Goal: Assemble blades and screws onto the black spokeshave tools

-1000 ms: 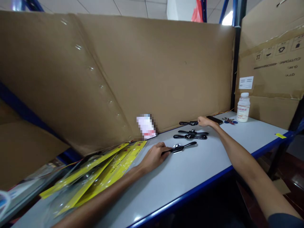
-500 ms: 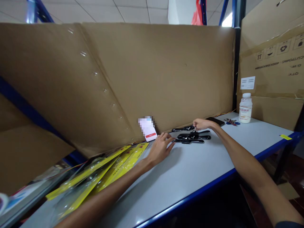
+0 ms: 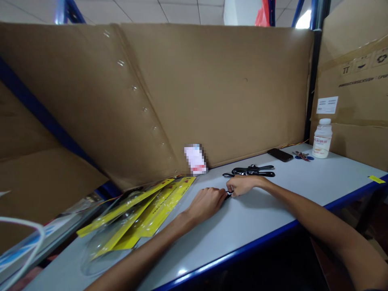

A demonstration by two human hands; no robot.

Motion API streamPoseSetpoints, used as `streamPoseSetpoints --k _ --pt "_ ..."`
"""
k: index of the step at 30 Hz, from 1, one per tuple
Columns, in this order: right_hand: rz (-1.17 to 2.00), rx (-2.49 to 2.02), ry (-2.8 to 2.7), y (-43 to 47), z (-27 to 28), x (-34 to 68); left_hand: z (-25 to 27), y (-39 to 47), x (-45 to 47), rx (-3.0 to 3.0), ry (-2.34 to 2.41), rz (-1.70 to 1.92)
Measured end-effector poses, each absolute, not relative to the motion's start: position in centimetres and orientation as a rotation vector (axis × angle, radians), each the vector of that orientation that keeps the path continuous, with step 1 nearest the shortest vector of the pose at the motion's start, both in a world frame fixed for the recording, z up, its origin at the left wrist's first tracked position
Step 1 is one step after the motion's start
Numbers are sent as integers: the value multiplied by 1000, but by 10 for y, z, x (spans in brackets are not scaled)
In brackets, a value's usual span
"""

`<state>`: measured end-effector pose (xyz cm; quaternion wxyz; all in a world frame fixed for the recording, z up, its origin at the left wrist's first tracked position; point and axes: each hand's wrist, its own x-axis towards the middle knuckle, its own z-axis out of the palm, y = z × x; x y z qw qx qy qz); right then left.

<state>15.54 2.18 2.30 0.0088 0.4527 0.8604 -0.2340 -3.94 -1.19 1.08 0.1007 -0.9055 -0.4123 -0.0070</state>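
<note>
Close together above the grey tabletop [image 3: 260, 214], my left hand [image 3: 209, 201] and my right hand [image 3: 241, 185] are both closed on one black spokeshave [image 3: 229, 193]. Only its shiny middle shows between my fingers; its handles are mostly covered. Just behind my right hand lie other black spokeshaves [image 3: 253, 171], side by side and partly overlapping. The handle of one more [image 3: 228, 175] sticks out to the left, its remainder hidden by my right hand.
Yellow-carded clear plastic packs [image 3: 154, 206] lie at left. A phone with a lit screen [image 3: 196, 159] leans on the cardboard wall [image 3: 212, 89]. Toward the right back are a dark phone [image 3: 280, 154], keys [image 3: 302, 156] and a white bottle [image 3: 321, 139].
My right hand has come from the back of the spokeshave row toward me and left, meeting my left hand. Both hands now hold a spokeshave. The view has shifted slightly.
</note>
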Motion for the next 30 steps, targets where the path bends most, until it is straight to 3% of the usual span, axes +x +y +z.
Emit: streamPoseSetpoints --k 11,15,21,30 --pt "-673 1395 2651 -8 39 143 14 -9 -45 -2533 -1579 -19" --pt "-640 1428 2620 -5 44 153 9 -2 -65 -2805 -1238 -307" --pt "-193 1546 2584 -2 56 171 -8 9 -74 -2923 -925 -435" --pt "-337 1543 2972 -1 50 162 -15 18 -70 -2966 -969 -475"
